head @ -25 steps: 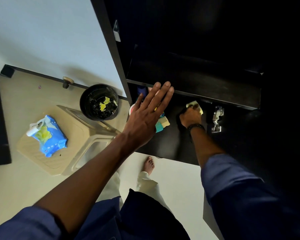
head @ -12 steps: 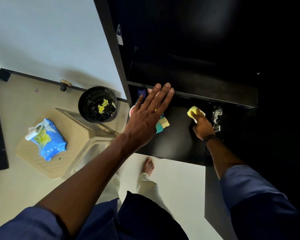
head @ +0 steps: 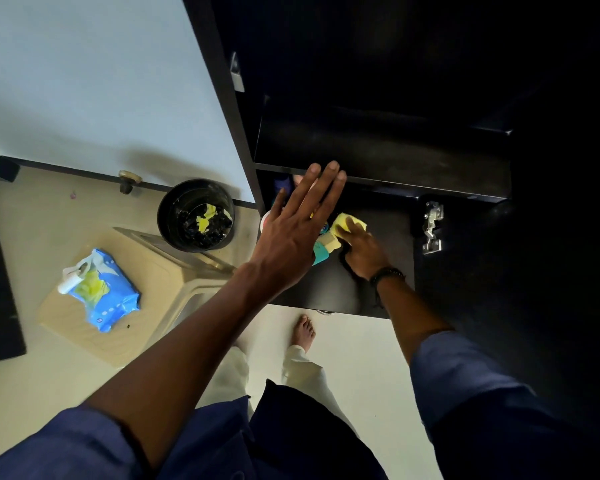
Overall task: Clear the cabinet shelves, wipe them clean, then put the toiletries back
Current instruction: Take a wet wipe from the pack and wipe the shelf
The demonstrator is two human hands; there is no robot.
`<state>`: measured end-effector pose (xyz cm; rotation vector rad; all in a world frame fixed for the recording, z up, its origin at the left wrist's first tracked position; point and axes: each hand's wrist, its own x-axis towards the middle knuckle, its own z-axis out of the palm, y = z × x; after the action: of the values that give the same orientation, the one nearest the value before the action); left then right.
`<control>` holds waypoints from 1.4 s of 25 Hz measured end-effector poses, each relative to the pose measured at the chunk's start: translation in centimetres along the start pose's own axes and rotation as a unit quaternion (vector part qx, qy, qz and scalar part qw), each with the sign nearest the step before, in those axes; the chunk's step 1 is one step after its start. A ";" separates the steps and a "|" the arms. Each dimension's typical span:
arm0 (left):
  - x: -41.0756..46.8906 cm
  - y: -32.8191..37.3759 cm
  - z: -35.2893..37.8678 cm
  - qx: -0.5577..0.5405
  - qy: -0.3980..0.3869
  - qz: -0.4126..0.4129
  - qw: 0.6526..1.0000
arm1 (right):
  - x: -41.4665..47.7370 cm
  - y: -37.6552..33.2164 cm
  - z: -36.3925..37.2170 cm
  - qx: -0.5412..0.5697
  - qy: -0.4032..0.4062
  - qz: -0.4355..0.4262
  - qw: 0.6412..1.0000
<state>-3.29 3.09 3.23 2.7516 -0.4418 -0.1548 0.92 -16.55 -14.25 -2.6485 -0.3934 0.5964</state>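
Note:
A black cabinet stands open with a dark upper shelf (head: 381, 161) and a lower shelf (head: 326, 289). My right hand (head: 364, 251) presses a yellow wipe (head: 345, 223) onto the lower shelf, fingers closed on it. My left hand (head: 298, 226) is flat and open, fingers together, with the fingertips at the front edge of the upper shelf. Behind it, at the lower shelf's left end, stand some toiletries (head: 323, 249), mostly hidden; a blue bottle top (head: 283, 185) shows.
A black bin (head: 196, 216) with used yellow wipes stands on the floor by the wall. A blue wipes pack (head: 99, 289) lies on a beige stool (head: 146, 296). A metal hinge (head: 432, 226) sits on the cabinet's right side. My bare foot (head: 303, 330) is below the shelf.
My right hand has slid the yellow wipe left along the lower shelf, from near the hinge toward the toiletries. My left hand has stayed at the upper shelf edge.

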 end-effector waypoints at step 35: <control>-13.6 -6.1 7.6 0.023 -0.272 -0.089 0.958 | -9.0 -5.8 6.8 0.024 0.057 0.072 0.995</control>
<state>-15.65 10.49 -5.37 2.7618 -0.3311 -0.9723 -11.12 -12.41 -14.25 -2.6641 -0.1530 0.4882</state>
